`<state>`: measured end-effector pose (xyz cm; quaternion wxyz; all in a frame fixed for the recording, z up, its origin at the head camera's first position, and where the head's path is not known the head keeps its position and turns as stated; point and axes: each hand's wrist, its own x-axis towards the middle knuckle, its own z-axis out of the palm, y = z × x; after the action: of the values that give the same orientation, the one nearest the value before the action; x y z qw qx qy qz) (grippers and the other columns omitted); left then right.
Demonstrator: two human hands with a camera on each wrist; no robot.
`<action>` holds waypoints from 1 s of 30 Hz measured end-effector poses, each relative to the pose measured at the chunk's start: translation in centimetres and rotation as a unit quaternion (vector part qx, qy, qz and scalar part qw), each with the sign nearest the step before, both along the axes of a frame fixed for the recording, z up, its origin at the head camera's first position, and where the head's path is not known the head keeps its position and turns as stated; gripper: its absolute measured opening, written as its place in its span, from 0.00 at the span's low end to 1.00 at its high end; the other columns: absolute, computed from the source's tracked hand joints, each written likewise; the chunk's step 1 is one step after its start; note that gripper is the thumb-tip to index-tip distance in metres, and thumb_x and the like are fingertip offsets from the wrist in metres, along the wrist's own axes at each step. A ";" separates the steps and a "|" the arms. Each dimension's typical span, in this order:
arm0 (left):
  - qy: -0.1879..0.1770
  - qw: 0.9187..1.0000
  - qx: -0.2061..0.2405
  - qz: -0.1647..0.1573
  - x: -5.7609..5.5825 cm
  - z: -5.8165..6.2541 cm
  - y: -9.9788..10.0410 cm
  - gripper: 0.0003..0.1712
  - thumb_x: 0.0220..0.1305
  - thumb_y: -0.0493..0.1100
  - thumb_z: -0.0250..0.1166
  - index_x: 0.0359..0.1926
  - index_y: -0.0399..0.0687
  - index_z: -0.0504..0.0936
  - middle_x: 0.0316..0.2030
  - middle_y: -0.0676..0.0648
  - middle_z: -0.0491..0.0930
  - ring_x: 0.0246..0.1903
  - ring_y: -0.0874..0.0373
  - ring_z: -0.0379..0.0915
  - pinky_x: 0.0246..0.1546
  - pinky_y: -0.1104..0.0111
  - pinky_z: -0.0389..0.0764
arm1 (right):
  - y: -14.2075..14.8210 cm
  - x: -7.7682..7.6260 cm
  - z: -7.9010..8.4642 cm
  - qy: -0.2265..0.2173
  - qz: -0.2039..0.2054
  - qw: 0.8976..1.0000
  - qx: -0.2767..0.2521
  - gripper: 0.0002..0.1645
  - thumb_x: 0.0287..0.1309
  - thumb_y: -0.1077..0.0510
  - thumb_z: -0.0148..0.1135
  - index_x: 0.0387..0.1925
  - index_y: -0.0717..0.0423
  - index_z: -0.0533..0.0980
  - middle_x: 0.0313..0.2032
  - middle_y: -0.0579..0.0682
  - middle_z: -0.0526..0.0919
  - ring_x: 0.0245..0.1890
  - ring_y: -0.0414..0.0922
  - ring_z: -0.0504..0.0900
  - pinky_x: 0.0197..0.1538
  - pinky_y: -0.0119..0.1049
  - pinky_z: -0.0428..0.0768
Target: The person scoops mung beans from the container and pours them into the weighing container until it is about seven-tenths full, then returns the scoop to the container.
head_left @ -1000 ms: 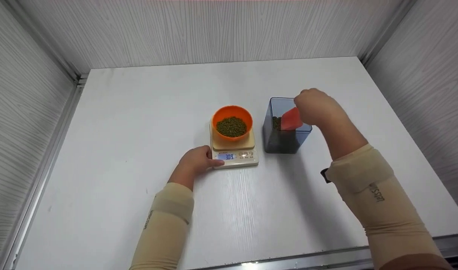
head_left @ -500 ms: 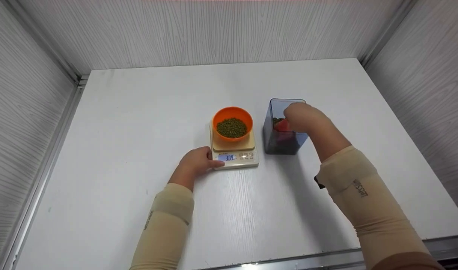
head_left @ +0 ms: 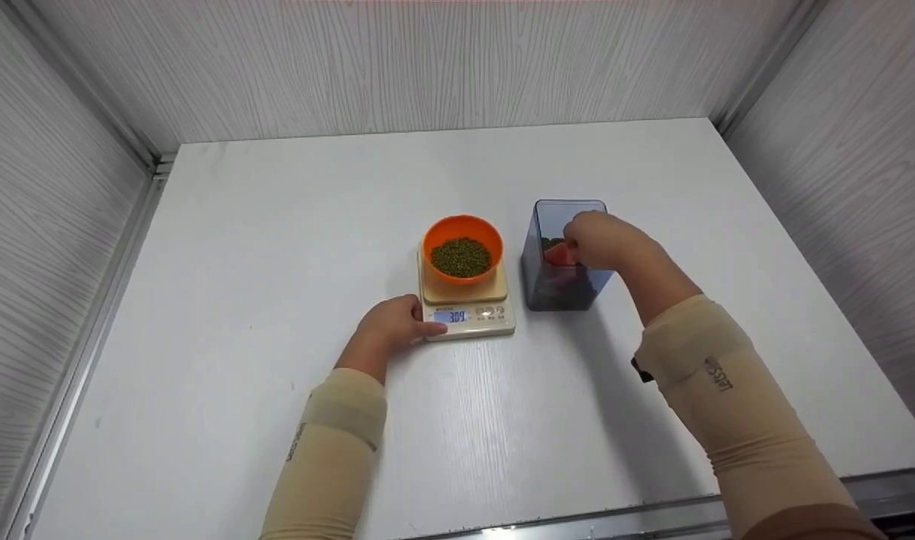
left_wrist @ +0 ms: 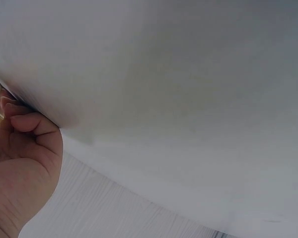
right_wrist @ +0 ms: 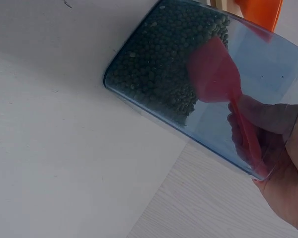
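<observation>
Inside a clear bluish container [head_left: 561, 289] my right hand [head_left: 601, 238] grips the handle of a red scoop [right_wrist: 217, 74]. In the right wrist view the scoop's head dips into small green beans [right_wrist: 161, 59], seen through the wall. My left hand [head_left: 388, 322] holds the front left corner of a cream kitchen scale [head_left: 469, 321], thumb on its face beside the lit display. An orange bowl [head_left: 463, 225] with a layer of green beans [head_left: 461, 257] stands on the scale's platform. In the left wrist view, the left hand's fingers [left_wrist: 27, 121] are curled at the scale's edge.
The container stands just right of the scale on a white table [head_left: 277, 247]. Grey wood-grain panels [head_left: 442, 67] rise behind it and at both sides. A metal rail [head_left: 577, 527] runs along the front edge.
My right hand has lowered the scoop into the container, moving left and down, so its head now meets the beans. The left hand, scale and bowl stay in place.
</observation>
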<state>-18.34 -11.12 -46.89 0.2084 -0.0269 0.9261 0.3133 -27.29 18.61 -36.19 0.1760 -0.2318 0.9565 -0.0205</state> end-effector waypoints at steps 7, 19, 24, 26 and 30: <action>-0.001 1.000 -0.007 0.001 0.0 0.1 0.0 0.26 0.47 0.64 0.66 0.30 0.49 0.69 0.26 0.50 0.69 0.31 0.54 0.65 0.32 0.65 0.63 | 1.1 -0.2 0.6 0.023 0.020 0.998 -0.056 0.07 0.55 0.67 0.54 0.28 0.61 0.78 0.24 0.52 0.76 0.27 0.47 0.71 0.33 0.40 0.72; 0.001 1.000 -0.008 -0.001 0.0 -0.1 -0.1 0.26 0.47 0.65 0.66 0.30 0.49 0.70 0.25 0.50 0.68 0.31 0.55 0.65 0.32 0.65 0.63 | 2.7 -0.2 2.0 0.013 -0.017 0.996 -0.090 0.09 0.57 0.64 0.57 0.40 0.61 0.78 0.37 0.56 0.76 0.38 0.50 0.71 0.44 0.45 0.74; -0.001 1.000 -0.005 -0.002 0.0 -0.1 0.0 0.26 0.47 0.65 0.66 0.30 0.49 0.69 0.26 0.50 0.68 0.31 0.55 0.65 0.32 0.65 0.63 | 3.6 -0.2 2.1 0.014 -0.024 0.993 -0.113 0.09 0.57 0.63 0.57 0.41 0.60 0.77 0.37 0.55 0.75 0.38 0.50 0.71 0.43 0.44 0.74; -0.001 1.000 -0.005 -0.001 0.0 0.0 0.0 0.26 0.47 0.65 0.66 0.30 0.49 0.69 0.26 0.50 0.68 0.31 0.55 0.65 0.32 0.65 0.63 | 4.0 -0.2 2.0 0.013 -0.025 0.992 -0.124 0.10 0.58 0.62 0.57 0.41 0.60 0.77 0.36 0.55 0.75 0.37 0.50 0.71 0.42 0.44 0.73; 0.000 1.000 -0.006 0.000 0.0 0.0 0.1 0.26 0.48 0.64 0.66 0.30 0.49 0.69 0.26 0.50 0.68 0.31 0.55 0.65 0.32 0.65 0.63 | 4.8 -0.2 2.0 0.012 -0.028 0.989 -0.148 0.10 0.57 0.62 0.58 0.41 0.60 0.76 0.37 0.54 0.75 0.37 0.49 0.71 0.42 0.44 0.73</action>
<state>-18.32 -11.06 -46.88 0.2081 -0.0286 0.9280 0.3078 -27.45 23.46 -34.21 0.1273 -0.2290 0.9510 -0.1640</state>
